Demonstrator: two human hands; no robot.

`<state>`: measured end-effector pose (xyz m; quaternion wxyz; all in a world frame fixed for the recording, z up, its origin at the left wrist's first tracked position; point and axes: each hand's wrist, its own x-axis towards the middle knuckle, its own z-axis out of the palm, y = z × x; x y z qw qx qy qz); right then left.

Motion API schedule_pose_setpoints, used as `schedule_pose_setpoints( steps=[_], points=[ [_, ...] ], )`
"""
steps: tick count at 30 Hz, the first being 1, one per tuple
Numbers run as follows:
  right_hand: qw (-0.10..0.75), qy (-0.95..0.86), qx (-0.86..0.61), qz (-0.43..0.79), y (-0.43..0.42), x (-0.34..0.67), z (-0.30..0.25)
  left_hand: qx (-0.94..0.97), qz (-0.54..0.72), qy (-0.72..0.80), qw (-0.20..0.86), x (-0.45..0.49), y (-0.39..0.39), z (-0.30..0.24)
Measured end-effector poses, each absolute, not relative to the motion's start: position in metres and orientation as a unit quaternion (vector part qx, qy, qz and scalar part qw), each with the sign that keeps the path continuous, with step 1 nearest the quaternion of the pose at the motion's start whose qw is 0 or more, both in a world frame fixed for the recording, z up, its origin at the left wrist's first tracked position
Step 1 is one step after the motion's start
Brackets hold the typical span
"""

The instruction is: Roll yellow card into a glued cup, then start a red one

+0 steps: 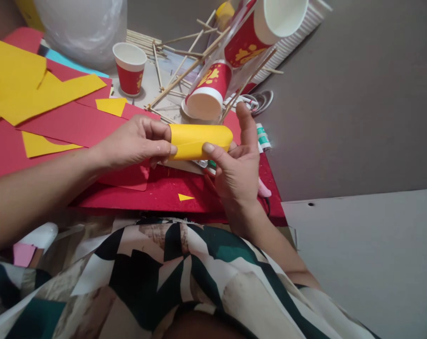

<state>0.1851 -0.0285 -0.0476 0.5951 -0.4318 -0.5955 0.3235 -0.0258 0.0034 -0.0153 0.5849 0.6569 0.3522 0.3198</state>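
Observation:
Between my two hands, above the front of the table, is a piece of yellow paper [195, 135] curled into a tube. My left hand [137, 141] pinches its left end, thumb in front and fingers behind or inside the end. My right hand [239, 162] holds the right end, its thumb pressed on the overlapping edge and its index finger stretched upward. Behind the tube stand red and white paper cups [210, 89] in a clear plastic sleeve. A small yellow paper scrap [185, 197] lies on the red table cover below.
Red card sheets [68, 120] and cut yellow paper [17, 80] cover the left side. A single paper cup [129, 70] stands behind, near a frame of wooden sticks [180, 49]. A glue bottle [263, 137] and a pink tool [264, 189] lie right, by the grey wall [358, 94].

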Motion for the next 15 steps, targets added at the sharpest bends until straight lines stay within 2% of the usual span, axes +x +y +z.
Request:
schedule_pose_setpoints(
  steps=[15],
  points=[
    [0.563, -0.582, -0.509, 0.292, -0.038, 0.189, -0.035, 0.611, 0.333, 0.376, 0.612, -0.027, 0.008, -0.018]
  ],
)
